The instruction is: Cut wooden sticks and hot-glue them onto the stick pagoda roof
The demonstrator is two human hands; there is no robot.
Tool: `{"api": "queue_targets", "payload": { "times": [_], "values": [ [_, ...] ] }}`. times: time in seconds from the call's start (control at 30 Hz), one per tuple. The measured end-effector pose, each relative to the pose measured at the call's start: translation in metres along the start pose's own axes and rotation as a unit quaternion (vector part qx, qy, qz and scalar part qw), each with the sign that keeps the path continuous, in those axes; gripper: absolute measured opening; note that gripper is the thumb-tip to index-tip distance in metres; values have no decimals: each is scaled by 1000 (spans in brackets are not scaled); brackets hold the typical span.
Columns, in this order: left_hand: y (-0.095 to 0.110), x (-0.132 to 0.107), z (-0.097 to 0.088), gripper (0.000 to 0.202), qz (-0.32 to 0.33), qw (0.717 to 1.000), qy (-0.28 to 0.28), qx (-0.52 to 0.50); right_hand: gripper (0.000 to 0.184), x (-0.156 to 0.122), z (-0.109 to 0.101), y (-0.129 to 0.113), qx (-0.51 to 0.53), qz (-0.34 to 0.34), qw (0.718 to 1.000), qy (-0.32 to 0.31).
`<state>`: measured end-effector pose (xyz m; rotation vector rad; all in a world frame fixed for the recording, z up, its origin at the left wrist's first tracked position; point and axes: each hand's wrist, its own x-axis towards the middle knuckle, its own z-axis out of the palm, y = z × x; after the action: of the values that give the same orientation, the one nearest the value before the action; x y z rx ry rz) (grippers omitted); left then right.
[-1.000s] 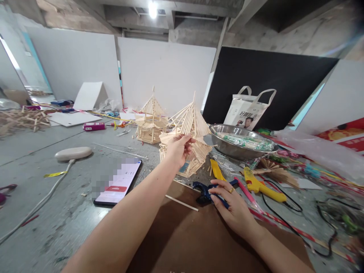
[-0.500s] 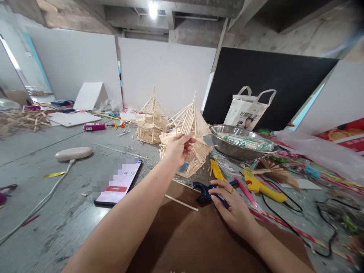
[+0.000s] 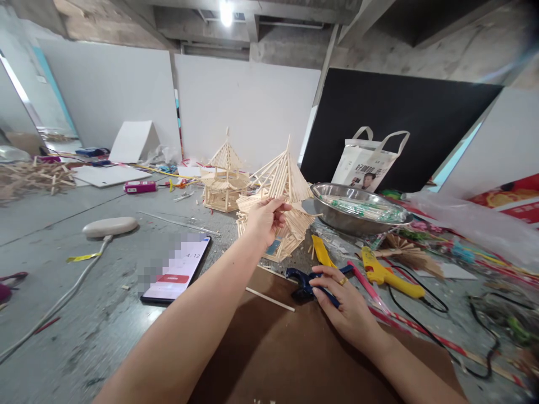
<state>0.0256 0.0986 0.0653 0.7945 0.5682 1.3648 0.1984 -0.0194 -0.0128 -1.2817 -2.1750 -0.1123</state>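
A model pavilion of thin wooden sticks (image 3: 288, 177) stands in front of me, its pointed roof partly covered with sticks. My left hand (image 3: 269, 217) reaches to the front of it, thumb and fingers pinched together just below the roof. What lies in that pinch is hidden or too small to make out. On the brown board (image 3: 269, 348), the fingers of my right hand (image 3: 343, 297) close around the handles of blue pliers (image 3: 301, 283). A loose thin stick (image 3: 272, 299) lies left of the pliers.
A second stick pavilion (image 3: 226, 174) stands behind. At right are a steel bowl (image 3: 353, 221) with packaged sticks, a yellow glue gun (image 3: 389, 278) with black cord, and scraps. At left lie a phone (image 3: 181, 269) and a white corded device (image 3: 110, 226).
Almost nothing differs. Both hands keep their places at the pavilion and the pliers; the view has shifted very slightly.
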Motion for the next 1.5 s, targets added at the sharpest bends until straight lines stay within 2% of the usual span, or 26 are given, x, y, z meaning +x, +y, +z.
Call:
{"api": "queue_targets", "payload": {
  "times": [0.17, 0.3, 0.4, 0.5, 0.63, 0.73, 0.97, 1.13, 1.3, 1.5],
  "values": [
    [2, -1, 1, 9, 2, 1000, 5, -3, 15, 5, -6, 2, -27, -7, 1000, 12],
    [3, -1, -1, 7, -1, 1000, -12, -11, 15, 22, -23, 2, -67, -33, 997, 23],
    [3, -1, -3, 7, 4, 1000, -24, -16, 19, 52, -40, -5, -100, -82, 991, 35],
    [3, -1, -5, 5, 4, 999, -32, -16, 30, 94, -50, -16, -153, -113, 980, 55],
    [2, 1, -8, 4, -2, 999, -45, -27, 43, 144, -48, -27, -248, -102, 962, 49],
    [2, 3, -10, 5, -4, 998, -51, -31, 48, 164, -41, -25, -287, -106, 952, 29],
    [4, 3, -11, 4, -12, 998, -46, -36, 51, 164, -33, -19, -316, -103, 943, 29],
    [9, 0, -9, 7, -54, 996, -47, -60, 48, 162, -31, -20, -340, -107, 934, 25],
    [7, 2, -11, 11, -20, 997, -69, -22, 49, 162, -31, -19, -349, -117, 929, 27],
    [7, 3, -13, 11, -10, 997, -82, 7, 49, 159, -29, -18, -342, -124, 930, 42]
  ]
}}
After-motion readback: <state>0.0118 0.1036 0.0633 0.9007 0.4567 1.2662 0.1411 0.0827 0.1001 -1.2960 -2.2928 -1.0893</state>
